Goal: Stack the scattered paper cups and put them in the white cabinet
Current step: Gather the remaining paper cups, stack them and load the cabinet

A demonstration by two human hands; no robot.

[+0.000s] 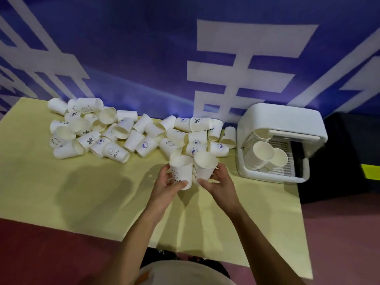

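My left hand (167, 185) grips an upright white paper cup (181, 168) printed with a smiley and "HELLO". Close beside it, my right hand (219, 181) holds a second white cup (204, 164), tilted slightly left so the two cups touch near their rims. Both are raised over the yellow table (61, 182), just in front of a long heap of scattered cups (131, 132) lying on their sides along the far edge. The white cabinet (281, 120) stands at the right with its front open; stacked cups (261, 155) lie on its rack inside.
A blue wall with large white characters rises right behind the table. A black box (349, 157) sits to the right of the cabinet. Reddish floor shows in front of the table and to its right.
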